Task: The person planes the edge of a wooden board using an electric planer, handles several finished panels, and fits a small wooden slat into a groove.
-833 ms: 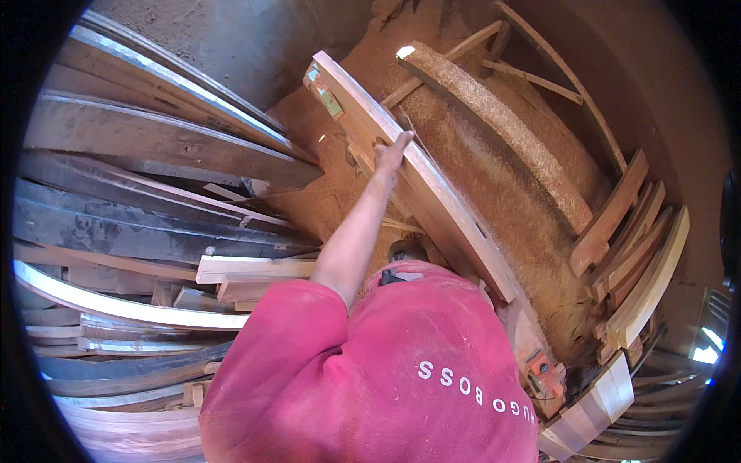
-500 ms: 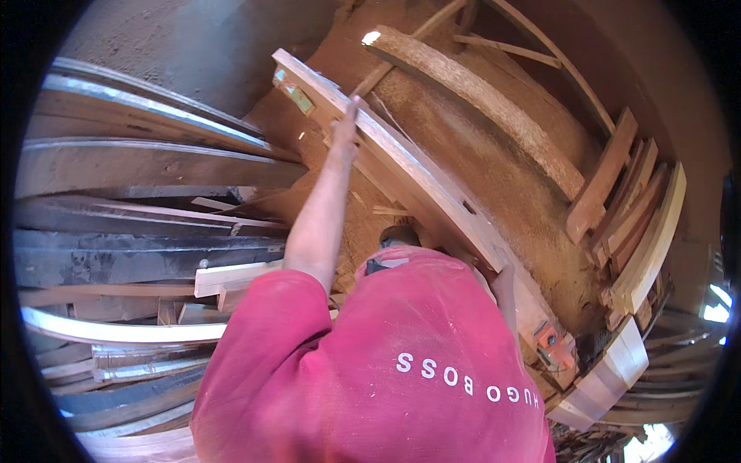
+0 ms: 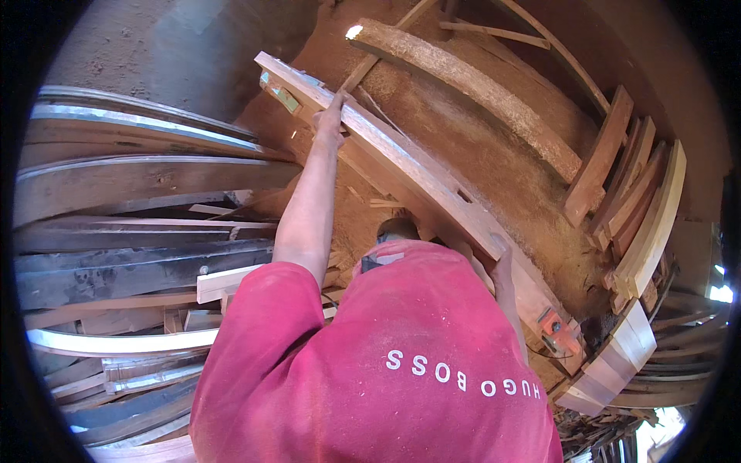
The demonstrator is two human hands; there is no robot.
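A long pale wooden plank [image 3: 417, 174] runs diagonally from the upper left to the lower right, on a dusty bench. It has a small rectangular slot through its upper side near the middle. Toward its far end my left hand [image 3: 330, 123] is closed around it, the arm stretched out. Close to my body, my right hand [image 3: 503, 266] grips the same plank, with part of the hand and forearm hidden by my pink shirt. An orange tool [image 3: 557, 332] of a kind I cannot make out sits at the plank's lower right end.
Stacked boards [image 3: 147, 185] fill the left side. A long rough curved timber [image 3: 478, 96] lies beyond the plank over brown sawdust [image 3: 463, 147]. Several short wood pieces [image 3: 633, 185] lean at the right, above a pale block [image 3: 610, 363].
The whole view has turned slightly, shifting the plank's far end leftward. More of my right forearm shows beside the shirt. Both hands stay on the plank.
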